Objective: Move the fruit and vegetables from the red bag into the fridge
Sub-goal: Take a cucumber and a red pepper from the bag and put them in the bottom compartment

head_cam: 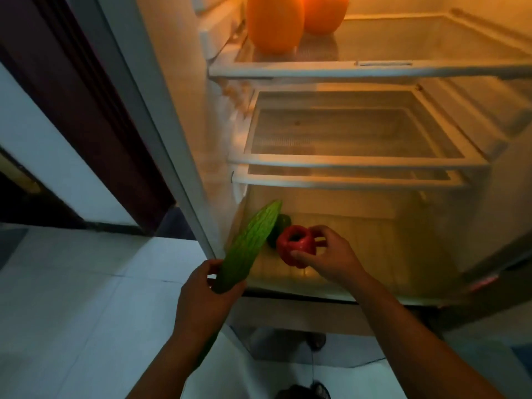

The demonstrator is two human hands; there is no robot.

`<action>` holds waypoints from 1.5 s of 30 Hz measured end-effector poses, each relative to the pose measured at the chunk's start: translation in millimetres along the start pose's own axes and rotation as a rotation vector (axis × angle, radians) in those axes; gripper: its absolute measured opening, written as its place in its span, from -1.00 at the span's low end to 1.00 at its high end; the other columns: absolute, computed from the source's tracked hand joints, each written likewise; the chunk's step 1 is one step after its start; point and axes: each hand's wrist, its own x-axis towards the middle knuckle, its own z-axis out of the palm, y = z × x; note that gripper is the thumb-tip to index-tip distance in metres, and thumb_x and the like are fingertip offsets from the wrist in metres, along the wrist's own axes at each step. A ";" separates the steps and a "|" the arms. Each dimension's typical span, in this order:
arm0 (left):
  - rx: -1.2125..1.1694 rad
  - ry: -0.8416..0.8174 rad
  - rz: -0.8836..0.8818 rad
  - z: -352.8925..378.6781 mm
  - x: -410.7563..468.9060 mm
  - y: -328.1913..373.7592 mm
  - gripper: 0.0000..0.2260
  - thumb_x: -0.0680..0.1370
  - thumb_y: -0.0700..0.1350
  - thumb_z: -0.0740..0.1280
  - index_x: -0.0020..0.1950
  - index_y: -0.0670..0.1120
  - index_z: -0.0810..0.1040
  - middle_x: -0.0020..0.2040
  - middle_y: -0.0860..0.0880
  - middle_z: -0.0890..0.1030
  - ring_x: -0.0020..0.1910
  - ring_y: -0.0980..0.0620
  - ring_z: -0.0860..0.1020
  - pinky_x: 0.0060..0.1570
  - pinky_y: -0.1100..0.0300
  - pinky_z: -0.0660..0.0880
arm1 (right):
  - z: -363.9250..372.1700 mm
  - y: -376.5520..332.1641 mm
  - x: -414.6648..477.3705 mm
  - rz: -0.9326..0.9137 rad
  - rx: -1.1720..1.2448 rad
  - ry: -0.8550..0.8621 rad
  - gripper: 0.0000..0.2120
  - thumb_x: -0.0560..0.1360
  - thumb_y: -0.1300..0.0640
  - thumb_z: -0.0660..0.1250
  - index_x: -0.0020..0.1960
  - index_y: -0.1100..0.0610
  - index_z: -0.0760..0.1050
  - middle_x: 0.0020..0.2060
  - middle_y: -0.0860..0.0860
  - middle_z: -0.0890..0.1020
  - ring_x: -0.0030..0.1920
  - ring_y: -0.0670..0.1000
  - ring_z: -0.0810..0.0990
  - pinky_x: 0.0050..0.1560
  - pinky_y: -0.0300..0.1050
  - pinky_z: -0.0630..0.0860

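Observation:
My left hand (pixel 205 295) grips the lower end of a long, bumpy green bitter gourd (pixel 249 246) that points up and right toward the open fridge (pixel 354 70). My right hand (pixel 328 256) holds a red bell pepper (pixel 296 246) just above the floor of the bottom drawer (pixel 374 234). A dark green vegetable (pixel 280 227) lies in the drawer's left corner, partly hidden behind the gourd and the pepper. Two large orange fruits (pixel 275 23) stand on the top shelf at the left. The red bag is out of view.
Two bare glass shelves (pixel 357 162) sit below the top one. The fridge's left wall and door frame (pixel 149 116) run diagonally beside my left hand. Pale floor tiles (pixel 86 298) lie to the left. A dark wooden doorway (pixel 86 110) stands behind.

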 end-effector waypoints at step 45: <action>0.584 -0.501 0.725 92.7 50.4 107.3 -0.56 0.38 0.08 0.45 0.23 0.10 0.47 0.14 0.08 0.50 0.13 0.06 0.47 0.11 0.09 0.48 | -102.4 10.5 -56.6 -0.215 -0.548 0.084 -0.35 0.38 0.03 0.47 0.40 0.03 0.31 0.37 -0.02 0.37 0.37 -0.02 0.31 0.34 -0.26 0.20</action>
